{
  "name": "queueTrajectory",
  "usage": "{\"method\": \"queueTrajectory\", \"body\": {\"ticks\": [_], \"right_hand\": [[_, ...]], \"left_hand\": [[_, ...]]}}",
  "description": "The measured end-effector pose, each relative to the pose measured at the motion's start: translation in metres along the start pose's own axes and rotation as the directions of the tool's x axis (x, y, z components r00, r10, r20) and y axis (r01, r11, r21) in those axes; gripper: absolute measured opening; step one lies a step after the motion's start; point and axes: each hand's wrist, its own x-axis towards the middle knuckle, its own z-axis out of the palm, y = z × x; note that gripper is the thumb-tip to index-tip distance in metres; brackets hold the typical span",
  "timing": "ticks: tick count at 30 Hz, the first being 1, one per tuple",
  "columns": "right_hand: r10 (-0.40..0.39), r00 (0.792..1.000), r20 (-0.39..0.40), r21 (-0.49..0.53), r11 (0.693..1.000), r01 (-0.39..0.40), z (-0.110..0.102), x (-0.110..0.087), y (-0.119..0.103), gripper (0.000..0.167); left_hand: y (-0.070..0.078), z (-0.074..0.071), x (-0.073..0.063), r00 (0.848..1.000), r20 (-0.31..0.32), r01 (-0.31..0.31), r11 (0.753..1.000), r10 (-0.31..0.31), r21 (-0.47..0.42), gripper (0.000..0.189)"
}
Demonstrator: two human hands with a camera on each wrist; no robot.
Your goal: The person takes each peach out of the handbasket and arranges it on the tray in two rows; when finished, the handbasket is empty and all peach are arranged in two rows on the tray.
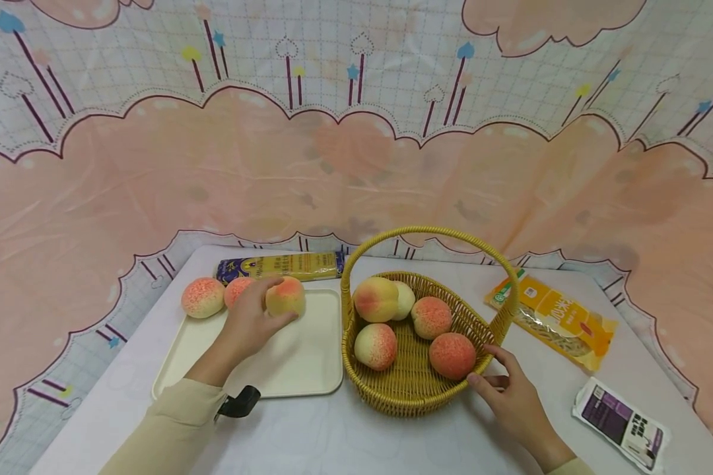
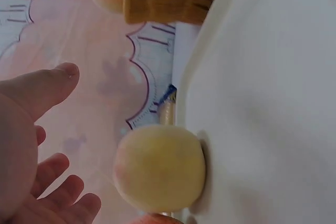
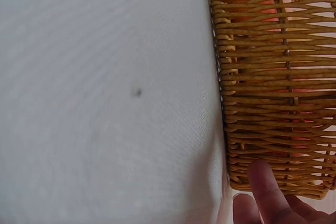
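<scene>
My left hand (image 1: 251, 324) is at a yellow peach with a red blush (image 1: 286, 297) over the back of the cream tray (image 1: 309, 369). In the left wrist view its thumb and fingers are spread, apart from the peach (image 2: 160, 169), which rests on the tray. Two more pinkish peaches, one a speckled peach (image 1: 203, 297), sit at the tray's back left; the hand partly hides the other. My right hand (image 1: 513, 399) holds the wicker basket (image 1: 404, 396) at its front right, thumb and forefinger at the rim. Several peaches lie inside, including a red peach (image 1: 452, 356) nearest that hand.
Behind the tray lies a blue and yellow packet (image 1: 291, 266). Right of the basket are an orange food packet (image 1: 555, 320) and a smaller purple and white packet (image 1: 620, 425). The tall basket handle (image 1: 428, 231) arches upward. A patterned cloth (image 1: 273, 171) hangs behind the table.
</scene>
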Motion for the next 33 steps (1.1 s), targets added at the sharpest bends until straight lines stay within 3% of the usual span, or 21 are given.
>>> {"method": "queueTrajectory", "body": {"ticks": [9,14,20,25,33], "right_hand": [[-0.007,1.0,-0.004,0.012,1.0,0.007,0.0,-0.002,0.0,0.065],[-0.004,1.0,-0.005,0.018,1.0,0.004,0.0,-0.002,0.0,0.066],[-0.009,1.0,-0.021,0.019,1.0,0.009,0.0,-0.002,-0.002,0.064],[-0.011,1.0,-0.021,0.022,1.0,0.012,-0.001,-0.002,-0.002,0.064],[-0.019,1.0,-0.023,0.02,1.0,0.019,0.0,-0.002,0.0,0.063]], "left_hand": [[0.027,0.003,-0.025,0.994,0.024,-0.107,0.993,0.108,-0.05,0.067],[0.038,0.012,-0.04,0.978,0.005,-0.207,0.977,0.208,-0.055,0.065],[0.054,0.024,-0.053,0.961,0.058,-0.268,0.961,0.272,-0.069,0.062],[0.069,0.034,-0.052,0.946,0.118,-0.287,0.95,0.302,-0.126,0.066],[0.088,0.056,-0.041,0.937,0.185,-0.265,0.947,0.298,-0.182,0.067]]}}
